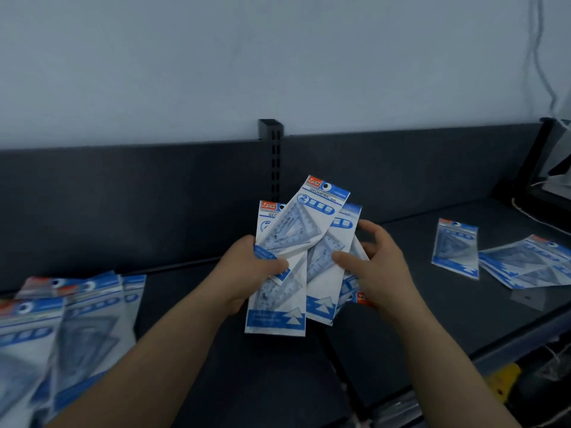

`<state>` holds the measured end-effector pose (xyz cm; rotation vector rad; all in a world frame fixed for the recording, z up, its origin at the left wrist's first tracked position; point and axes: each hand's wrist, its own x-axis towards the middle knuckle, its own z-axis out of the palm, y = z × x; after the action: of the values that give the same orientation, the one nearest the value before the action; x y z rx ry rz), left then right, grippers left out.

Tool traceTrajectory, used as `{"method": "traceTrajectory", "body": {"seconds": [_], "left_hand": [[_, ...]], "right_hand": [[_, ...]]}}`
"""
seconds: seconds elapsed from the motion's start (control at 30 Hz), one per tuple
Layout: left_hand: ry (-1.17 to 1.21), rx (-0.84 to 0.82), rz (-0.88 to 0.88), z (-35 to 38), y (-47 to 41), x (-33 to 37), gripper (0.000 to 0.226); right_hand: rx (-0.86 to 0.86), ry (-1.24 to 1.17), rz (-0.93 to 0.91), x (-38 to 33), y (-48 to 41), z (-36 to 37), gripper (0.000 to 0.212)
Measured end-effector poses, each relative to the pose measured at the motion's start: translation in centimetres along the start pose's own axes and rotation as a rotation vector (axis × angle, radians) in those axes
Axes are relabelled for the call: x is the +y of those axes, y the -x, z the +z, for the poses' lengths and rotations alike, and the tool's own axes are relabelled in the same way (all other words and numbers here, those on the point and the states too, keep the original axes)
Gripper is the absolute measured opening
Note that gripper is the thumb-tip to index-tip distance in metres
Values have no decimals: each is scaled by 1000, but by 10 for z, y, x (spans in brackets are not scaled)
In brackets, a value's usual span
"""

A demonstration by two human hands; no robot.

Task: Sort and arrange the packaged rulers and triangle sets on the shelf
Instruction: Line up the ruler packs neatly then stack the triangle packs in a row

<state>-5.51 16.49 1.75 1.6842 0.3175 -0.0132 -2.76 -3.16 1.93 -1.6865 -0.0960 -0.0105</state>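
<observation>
**Q:** Where are the hands?

**A:** Both are raised just in front of and below the black slotted post at the back of the dark shelf. Together they hold a loose fan of blue-and-white triangle-set packets. The packets stand upright, and the tallest tilts right and is printed "GEOMETRIC".

**Q:** How do they grip?

**A:** The left hand clasps the fan's left edge, thumb over the front. The right hand pinches the right side, thumb on the front and fingers curled behind.

**Q:** Are there other packets?

**A:** Yes. Left of the post and nearer the viewer, an overlapping pile lies flat on the shelf, blurred. Right of the post, a single packet lies flat. Further right, just beside it, is a spread heap. Far right of the post, white cables hang down the wall.
</observation>
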Motion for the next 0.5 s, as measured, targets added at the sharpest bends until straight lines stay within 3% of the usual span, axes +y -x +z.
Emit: {"method": "traceTrajectory", "body": {"seconds": [0.23, 0.5], "left_hand": [[2, 204, -2, -83, 57, -25, 32], [59, 489, -29, -157, 126, -49, 31]], "right_hand": [[-162, 12, -47, -11, 33, 84, 66], [-439, -31, -71, -25, 58, 177, 47]]}}
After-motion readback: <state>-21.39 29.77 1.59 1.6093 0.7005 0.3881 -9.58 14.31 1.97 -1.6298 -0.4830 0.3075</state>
